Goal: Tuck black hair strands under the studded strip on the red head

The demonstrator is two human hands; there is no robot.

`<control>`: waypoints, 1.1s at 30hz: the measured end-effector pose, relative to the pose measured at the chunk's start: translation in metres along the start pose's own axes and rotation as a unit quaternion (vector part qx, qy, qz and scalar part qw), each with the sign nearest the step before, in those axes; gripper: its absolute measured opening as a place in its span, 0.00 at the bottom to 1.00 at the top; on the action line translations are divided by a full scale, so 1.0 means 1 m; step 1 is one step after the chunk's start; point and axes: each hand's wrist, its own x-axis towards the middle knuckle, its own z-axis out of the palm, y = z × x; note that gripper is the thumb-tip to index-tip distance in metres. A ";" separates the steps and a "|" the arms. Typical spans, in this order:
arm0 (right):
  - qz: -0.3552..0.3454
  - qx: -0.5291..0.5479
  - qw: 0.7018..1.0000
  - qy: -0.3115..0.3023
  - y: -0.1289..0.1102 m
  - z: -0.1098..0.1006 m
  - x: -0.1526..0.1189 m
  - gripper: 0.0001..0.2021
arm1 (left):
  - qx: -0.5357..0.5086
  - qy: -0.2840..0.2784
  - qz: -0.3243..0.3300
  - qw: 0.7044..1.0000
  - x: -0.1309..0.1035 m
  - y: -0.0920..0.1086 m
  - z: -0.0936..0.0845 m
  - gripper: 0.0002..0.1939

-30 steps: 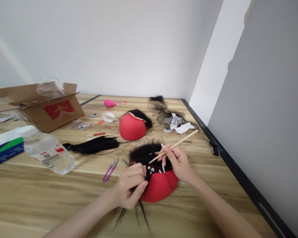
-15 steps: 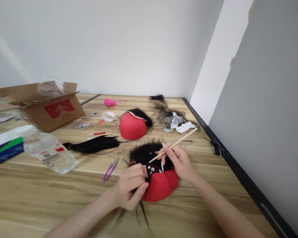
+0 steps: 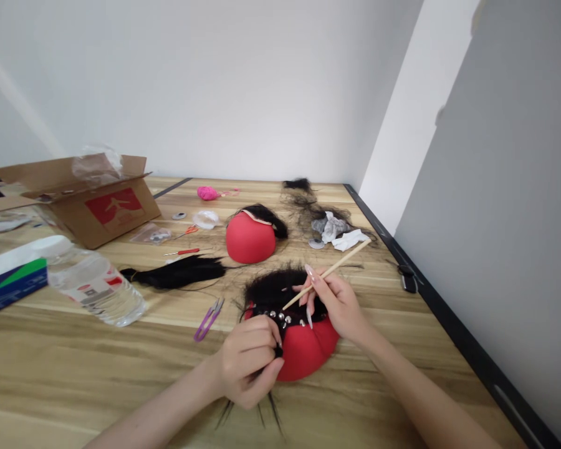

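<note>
A red dome-shaped form [image 3: 308, 352] sits at the table's front, with a patch of black hair [image 3: 273, 287] over its far side. Several silvery pin heads [image 3: 287, 320] dot the edge where hair meets red. My left hand [image 3: 252, 355] is closed on a lock of black hair at the form's left; loose strands hang out below it. Between the fingers of my right hand [image 3: 339, 305] is a thin pale wooden stick [image 3: 341, 265], its lower tip close to the pins. Whether the tip touches the hair I cannot tell.
Left of the form lie purple thread snips [image 3: 209, 321], a black hair bundle [image 3: 180, 272] and a water bottle [image 3: 98, 287]. Farther back are another red dome [image 3: 250, 238], a red-handled hook [image 3: 187, 252], an open cardboard box [image 3: 107, 215], pink yarn [image 3: 207, 193] and crumpled tissue [image 3: 350, 239].
My left hand has shifted slightly down and right, uncovering more pin heads. The stick in my right hand has barely moved.
</note>
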 end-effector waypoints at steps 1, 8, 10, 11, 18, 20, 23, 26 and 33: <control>0.001 0.001 1.000 0.000 0.000 0.000 0.000 0.15 | 0.001 -0.002 0.005 1.000 0.000 0.001 0.000 0.11; -0.001 -0.014 1.000 -0.001 -0.002 0.002 -0.002 0.15 | 0.026 -0.005 0.020 0.999 -0.002 0.001 0.000 0.11; -0.002 -0.018 1.000 -0.002 -0.003 0.003 -0.002 0.14 | 0.037 -0.003 0.024 0.999 -0.003 0.001 0.000 0.10; -0.002 -0.019 1.000 -0.004 -0.004 0.003 -0.002 0.14 | 0.042 -0.003 0.026 0.999 -0.003 0.000 0.000 0.10; 0.007 -0.017 1.000 -0.020 -0.007 0.003 -0.003 0.14 | 0.072 0.006 0.026 0.997 -0.006 0.000 0.000 0.10; 0.012 -0.016 1.000 -0.022 -0.007 0.002 -0.003 0.14 | 0.081 0.007 0.025 0.996 -0.006 0.001 0.000 0.10; 0.018 -0.015 0.999 -0.022 -0.006 0.002 -0.003 0.15 | 0.088 0.010 0.016 0.996 -0.006 0.001 -0.001 0.10; 0.014 -0.014 1.000 -0.022 -0.006 0.002 -0.003 0.15 | 0.089 0.011 0.020 0.996 -0.005 0.000 -0.001 0.10; 0.019 -0.022 0.999 -0.021 -0.008 0.003 -0.004 0.16 | 0.083 -0.003 0.034 0.996 -0.004 0.000 -0.001 0.11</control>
